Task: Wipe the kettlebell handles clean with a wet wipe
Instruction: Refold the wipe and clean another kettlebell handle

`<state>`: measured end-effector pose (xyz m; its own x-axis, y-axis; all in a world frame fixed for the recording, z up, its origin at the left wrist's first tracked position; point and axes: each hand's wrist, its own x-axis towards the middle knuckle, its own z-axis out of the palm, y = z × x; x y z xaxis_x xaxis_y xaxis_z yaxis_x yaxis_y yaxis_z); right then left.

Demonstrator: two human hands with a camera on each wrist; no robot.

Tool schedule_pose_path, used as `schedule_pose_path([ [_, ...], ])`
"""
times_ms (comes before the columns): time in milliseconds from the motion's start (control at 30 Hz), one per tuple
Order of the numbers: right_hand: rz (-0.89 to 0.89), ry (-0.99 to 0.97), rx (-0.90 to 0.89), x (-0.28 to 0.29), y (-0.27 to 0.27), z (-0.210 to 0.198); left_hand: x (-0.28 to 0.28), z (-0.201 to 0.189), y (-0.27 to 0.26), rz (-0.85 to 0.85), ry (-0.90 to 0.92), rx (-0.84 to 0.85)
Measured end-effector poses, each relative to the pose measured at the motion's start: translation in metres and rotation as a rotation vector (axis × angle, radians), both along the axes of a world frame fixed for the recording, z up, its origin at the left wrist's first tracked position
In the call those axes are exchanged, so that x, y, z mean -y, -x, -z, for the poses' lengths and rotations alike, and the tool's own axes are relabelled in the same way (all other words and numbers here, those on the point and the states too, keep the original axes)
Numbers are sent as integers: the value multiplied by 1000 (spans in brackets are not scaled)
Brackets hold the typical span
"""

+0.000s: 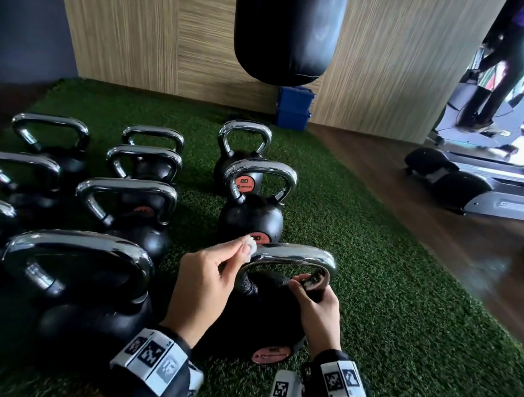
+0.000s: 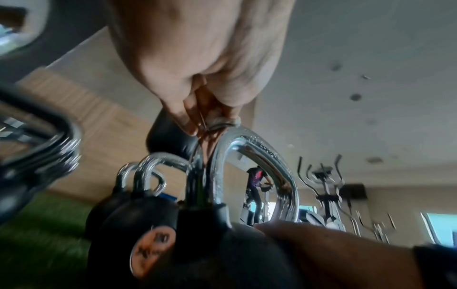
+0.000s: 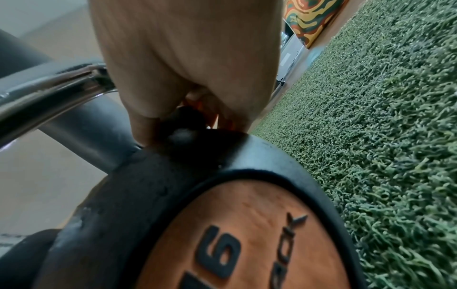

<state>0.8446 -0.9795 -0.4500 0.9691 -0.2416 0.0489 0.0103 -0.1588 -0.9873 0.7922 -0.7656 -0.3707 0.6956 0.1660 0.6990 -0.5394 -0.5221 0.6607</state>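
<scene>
A black kettlebell (image 1: 258, 317) with a chrome handle (image 1: 296, 254) stands on the green turf right in front of me. My left hand (image 1: 210, 275) pinches a small white wet wipe (image 1: 249, 246) and presses it on the left end of that handle. In the left wrist view the wet wipe (image 2: 222, 122) sits on top of the chrome handle (image 2: 247, 140), which shows droplets. My right hand (image 1: 316, 305) grips the right leg of the handle near its base. The right wrist view shows the right hand (image 3: 188, 74) against the black kettlebell (image 3: 173, 176), whose orange disc reads 16.
Several more black kettlebells (image 1: 126, 207) with chrome handles stand in rows to the left and behind. A black punching bag (image 1: 286, 25) hangs ahead, with blue boxes (image 1: 294, 107) below it. Exercise machines (image 1: 489, 181) and a person stand at the right on a wooden floor.
</scene>
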Motion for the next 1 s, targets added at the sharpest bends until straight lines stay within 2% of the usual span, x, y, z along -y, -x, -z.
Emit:
schedule_pose_path([
  [133,-6,-2,2,0,2,-1,-2,29,6,10,333,-165],
  [367,-12,-27,-2,-2,4,-4,7,61,9,-6,515,-172],
  [533,0,-21,-5,-2,5,-5,12,95,15,-41,462,-298],
  [667,-18,-16,-18,0,5,-8,19,94,18,46,625,-391],
  [800,-33,1,-44,6,13,-18,16,89,11,-71,413,-263],
  [1000,-143,248,35,33,53,-23,14,75,-21,-116,261,-312],
])
